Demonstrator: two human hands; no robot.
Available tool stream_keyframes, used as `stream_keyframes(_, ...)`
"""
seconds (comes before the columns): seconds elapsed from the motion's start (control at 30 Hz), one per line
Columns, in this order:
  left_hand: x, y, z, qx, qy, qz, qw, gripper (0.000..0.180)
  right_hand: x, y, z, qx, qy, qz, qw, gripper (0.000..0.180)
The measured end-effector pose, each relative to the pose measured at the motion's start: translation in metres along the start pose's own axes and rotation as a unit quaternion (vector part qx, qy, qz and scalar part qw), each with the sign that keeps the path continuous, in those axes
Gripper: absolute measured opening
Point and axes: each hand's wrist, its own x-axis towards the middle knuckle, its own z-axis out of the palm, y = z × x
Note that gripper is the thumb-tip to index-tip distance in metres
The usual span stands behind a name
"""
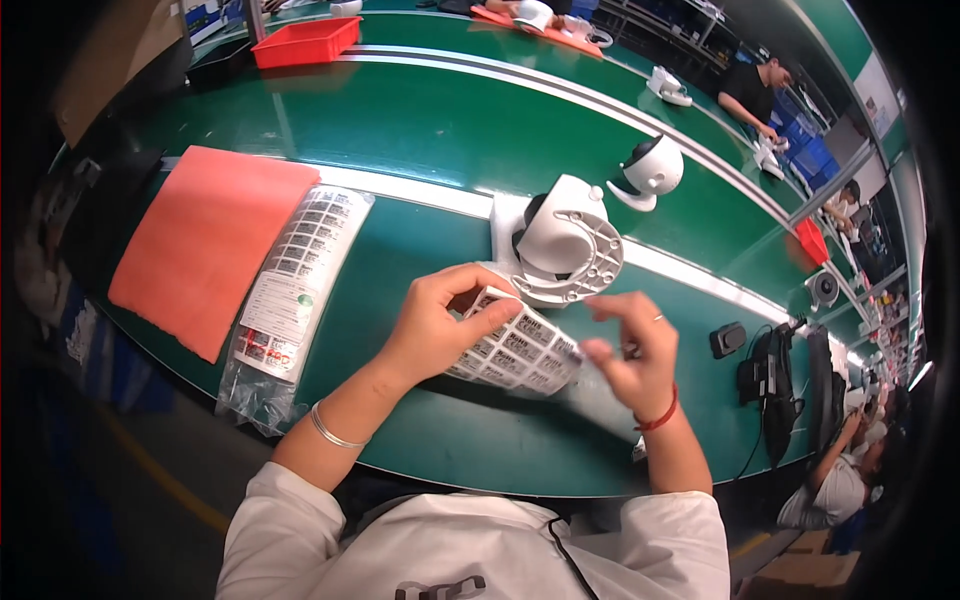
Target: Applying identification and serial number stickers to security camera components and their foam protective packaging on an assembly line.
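Note:
My left hand (445,325) pinches a sheet of printed labels (515,350) between thumb and fingers, above the green bench. The sheet is white with rows of small grey and black stickers, tilted and slightly bent. To its right is my right hand (640,355), a little blurred, thumb and forefinger apart with a gap between them. I cannot make out any label on its fingertips. Just beyond both hands, a white camera-like device (565,240) lies on its side, its ribbed round base facing me. Under my right hand, a pale translucent strip is partly hidden.
An orange foam sheet (215,240) lies at the left, beside a plastic bag of label sheets (295,280). Another white device (650,170) stands on the green conveyor. A black handheld tool (770,380) and a small dark block (728,340) are at the right. A red bin (305,42) sits far left; co-workers sit rightward.

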Motion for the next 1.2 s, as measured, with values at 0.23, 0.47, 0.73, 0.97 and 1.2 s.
stream_keyframes(0.23,-0.012,-0.008,0.018,-0.111,-0.060,0.018,0.992,0.018,-0.020,0.003,0.022,0.054,-0.010,-0.042,0.998,0.016)
stream_keyframes(0.47,-0.008,-0.014,0.018,-0.037,-0.049,-0.017,0.998,0.012,-0.022,0.011,0.025,0.066,-0.074,-0.004,0.995,0.013)
stream_keyframes(0.73,-0.009,-0.013,0.016,-0.014,0.003,0.045,0.999,0.007,-0.004,0.014,-0.022,0.038,0.135,-0.053,0.989,0.047)
stream_keyframes(0.97,-0.008,-0.014,0.020,-0.037,0.010,0.028,0.999,0.011,-0.011,-0.015,-0.025,0.287,0.067,0.120,0.948,0.016)
stream_keyframes(1.2,-0.005,-0.015,0.022,-0.026,0.025,0.047,0.998,0.023,-0.008,-0.014,-0.020,0.087,0.023,-0.033,0.995,0.037)
